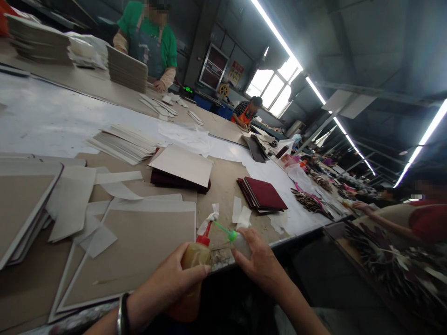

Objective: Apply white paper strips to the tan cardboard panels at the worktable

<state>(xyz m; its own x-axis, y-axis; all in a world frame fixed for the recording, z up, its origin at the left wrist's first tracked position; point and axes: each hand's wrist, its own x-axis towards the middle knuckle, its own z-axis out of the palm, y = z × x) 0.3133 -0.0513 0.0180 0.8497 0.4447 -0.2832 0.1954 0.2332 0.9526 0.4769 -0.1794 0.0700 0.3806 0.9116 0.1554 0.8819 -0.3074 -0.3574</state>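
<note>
My left hand [171, 281] is wrapped round a squeeze bottle of amber glue [193, 274] with a red nozzle wound in white tape, held upright at the table's front edge. My right hand [260, 263] grips a small clear bottle [240, 243] with a green cap and a thin green spout that points at the red nozzle. A bracelet sits on my left wrist. Just left of the glue bottle lies a brown board with a white border [139, 246].
Stacks of grey boards [122, 142], a board lying on dark red covers [181, 170] and a pile of dark red covers [263, 193] lie on the long table. A person in green [148, 39] stands at the far side, another sits at the right [412, 218].
</note>
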